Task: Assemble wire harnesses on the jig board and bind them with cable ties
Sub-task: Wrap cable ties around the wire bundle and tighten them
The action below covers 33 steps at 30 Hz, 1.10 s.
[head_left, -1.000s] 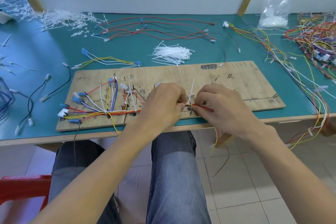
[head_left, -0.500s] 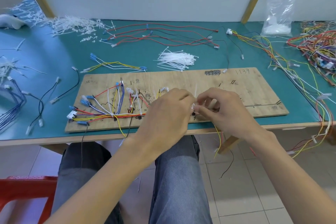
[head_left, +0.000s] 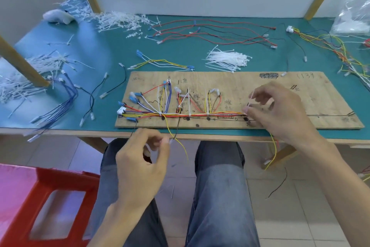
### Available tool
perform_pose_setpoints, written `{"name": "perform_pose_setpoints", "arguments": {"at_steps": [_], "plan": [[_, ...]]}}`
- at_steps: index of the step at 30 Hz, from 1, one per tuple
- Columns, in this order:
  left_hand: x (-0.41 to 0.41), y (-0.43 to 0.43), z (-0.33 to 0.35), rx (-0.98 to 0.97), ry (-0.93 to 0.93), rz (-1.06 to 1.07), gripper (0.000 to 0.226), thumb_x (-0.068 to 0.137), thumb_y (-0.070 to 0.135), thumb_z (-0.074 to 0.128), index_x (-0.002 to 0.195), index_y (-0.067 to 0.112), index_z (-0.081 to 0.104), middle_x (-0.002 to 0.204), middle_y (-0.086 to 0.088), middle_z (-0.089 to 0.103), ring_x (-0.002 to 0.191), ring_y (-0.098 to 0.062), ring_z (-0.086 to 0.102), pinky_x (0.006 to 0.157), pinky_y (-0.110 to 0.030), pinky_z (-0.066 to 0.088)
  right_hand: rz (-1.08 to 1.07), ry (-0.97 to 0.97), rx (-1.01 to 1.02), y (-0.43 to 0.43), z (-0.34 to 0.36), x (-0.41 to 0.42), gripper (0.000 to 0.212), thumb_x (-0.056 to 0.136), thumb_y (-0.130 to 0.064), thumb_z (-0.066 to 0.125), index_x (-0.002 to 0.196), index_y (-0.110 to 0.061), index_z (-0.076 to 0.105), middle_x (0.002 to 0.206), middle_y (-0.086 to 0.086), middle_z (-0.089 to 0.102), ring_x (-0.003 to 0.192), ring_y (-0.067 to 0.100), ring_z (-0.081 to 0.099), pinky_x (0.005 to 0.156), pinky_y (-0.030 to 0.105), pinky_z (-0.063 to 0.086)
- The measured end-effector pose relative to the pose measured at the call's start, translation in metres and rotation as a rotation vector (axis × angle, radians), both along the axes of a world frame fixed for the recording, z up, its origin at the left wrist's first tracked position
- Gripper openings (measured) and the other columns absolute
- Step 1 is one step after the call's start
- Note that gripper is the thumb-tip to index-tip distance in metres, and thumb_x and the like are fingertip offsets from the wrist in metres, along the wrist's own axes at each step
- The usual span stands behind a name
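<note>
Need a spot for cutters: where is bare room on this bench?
Free: right end of the jig board, beyond the right hand; mat between tie scraps and black leads. Crowded: harness on board's left, wire tangle at right.

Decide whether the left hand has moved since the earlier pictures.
Yes. The left hand has come off the jig board, back past its near edge toward the person, now over the lap.

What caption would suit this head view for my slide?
Right hand pinches a cable tie on the wire bundle on the jig board; left hand below table edge.
</note>
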<state>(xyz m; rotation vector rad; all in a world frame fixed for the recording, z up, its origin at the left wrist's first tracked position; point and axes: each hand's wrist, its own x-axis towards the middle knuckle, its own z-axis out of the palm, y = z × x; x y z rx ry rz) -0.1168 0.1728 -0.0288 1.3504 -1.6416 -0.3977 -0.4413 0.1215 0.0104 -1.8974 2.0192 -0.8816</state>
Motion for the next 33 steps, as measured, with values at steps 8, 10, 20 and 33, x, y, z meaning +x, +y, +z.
{"name": "perform_pose_setpoints", "arguments": {"at_steps": [8, 10, 20, 33], "plan": [[0.051, -0.009, -0.023, 0.212, 0.033, 0.335, 0.026, 0.090, 0.030, 0.074, 0.107, 0.030, 0.053, 0.101, 0.008, 0.061, 0.086, -0.013, 0.063, 0.080, -0.043, 0.056, -0.028, -0.337, -0.238, 0.063, -0.005, 0.070, 0.014, 0.092, -0.027, 0.077, 0.094, -0.028, 0.063, 0.080, -0.012, 0.067, 0.071, 0.010, 0.064, 0.068, 0.018, 0.050], [0.054, -0.006, -0.022, 0.226, 0.025, 0.336, 0.025, 0.089, 0.031, 0.074, 0.101, 0.034, 0.052, 0.091, 0.014, 0.067, 0.078, -0.009, 0.067, 0.077, -0.046, 0.057, 0.121, -0.313, -0.026, 0.075, -0.022, 0.095, 0.008, 0.094, -0.035, 0.073, 0.092, -0.030, 0.068, 0.083, -0.017, 0.072, 0.074, 0.004, 0.069, 0.070, 0.015, 0.053], [0.060, -0.003, -0.031, 0.572, 0.007, 0.085, 0.020, 0.103, 0.035, 0.062, 0.087, 0.026, 0.072, 0.073, 0.015, 0.076, 0.052, -0.001, 0.060, 0.058, -0.022, 0.047, 0.347, -0.387, 0.488, 0.077, -0.071, 0.169, 0.028, 0.109, -0.043, 0.049, 0.096, -0.030, 0.070, 0.078, -0.013, 0.075, 0.080, 0.013, 0.070, 0.085, 0.044, 0.058], [0.046, -0.005, 0.005, 0.892, 0.947, -0.230, 0.021, 0.099, 0.021, 0.064, 0.091, 0.006, 0.076, 0.079, -0.012, 0.066, 0.059, -0.014, 0.057, 0.045, -0.023, 0.049, 0.348, -0.544, 0.459, 0.108, -0.036, 0.200, 0.031, 0.106, -0.050, 0.054, 0.090, -0.027, 0.066, 0.077, -0.020, 0.067, 0.068, 0.002, 0.058, 0.064, 0.021, 0.043]]}}
